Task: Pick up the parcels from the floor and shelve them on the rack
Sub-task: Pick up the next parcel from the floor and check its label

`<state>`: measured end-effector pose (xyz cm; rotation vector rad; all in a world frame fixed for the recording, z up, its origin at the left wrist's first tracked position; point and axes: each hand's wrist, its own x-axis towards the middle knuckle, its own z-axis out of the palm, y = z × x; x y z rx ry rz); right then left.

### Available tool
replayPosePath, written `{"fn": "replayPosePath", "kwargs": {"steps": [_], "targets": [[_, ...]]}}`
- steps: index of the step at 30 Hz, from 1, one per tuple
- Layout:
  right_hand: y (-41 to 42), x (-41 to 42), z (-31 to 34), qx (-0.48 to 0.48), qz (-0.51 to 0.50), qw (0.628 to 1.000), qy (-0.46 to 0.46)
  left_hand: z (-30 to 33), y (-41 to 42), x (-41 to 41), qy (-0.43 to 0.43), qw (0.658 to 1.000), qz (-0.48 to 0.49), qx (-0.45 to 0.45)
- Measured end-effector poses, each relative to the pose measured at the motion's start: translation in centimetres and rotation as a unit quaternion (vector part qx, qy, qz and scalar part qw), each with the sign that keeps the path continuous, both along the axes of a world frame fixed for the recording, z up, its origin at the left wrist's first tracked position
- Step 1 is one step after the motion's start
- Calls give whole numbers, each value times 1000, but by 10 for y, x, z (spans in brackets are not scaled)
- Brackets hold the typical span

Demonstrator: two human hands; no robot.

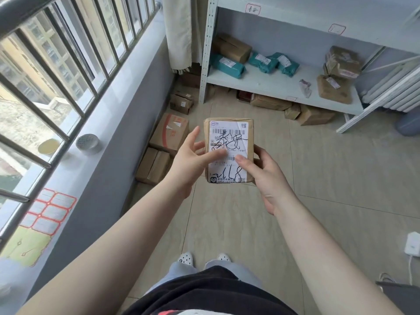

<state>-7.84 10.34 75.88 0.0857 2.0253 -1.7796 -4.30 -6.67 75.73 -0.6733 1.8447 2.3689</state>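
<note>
**Window side and room edges**

A barred window (56,64) is seen on the left, above a grey sill (91,169). Two small round tins (87,142) are set on the sill, side by side. A sheet of red-edged labels (48,211) is laid nearer along it. A pale curtain (179,32) is hung in the corner. A white adapter (412,244) is seen at the right edge of the tiled floor (329,178).

Both arms outstretched, left hand (193,155) and right hand (261,176) each closed in a grip, thumbs on top
</note>
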Motion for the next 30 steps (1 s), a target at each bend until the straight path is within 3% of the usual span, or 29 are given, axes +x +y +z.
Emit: {"fn": "replayPosePath", "kwargs": {"steps": [14,30], "targets": [[2,-4,-14,-5,-31,999,-4,-12,15,0,39,999,-27,-23],[30,-26,-26,0,-83,997,6,-26,48,-39,0,998,-63,11]]}}
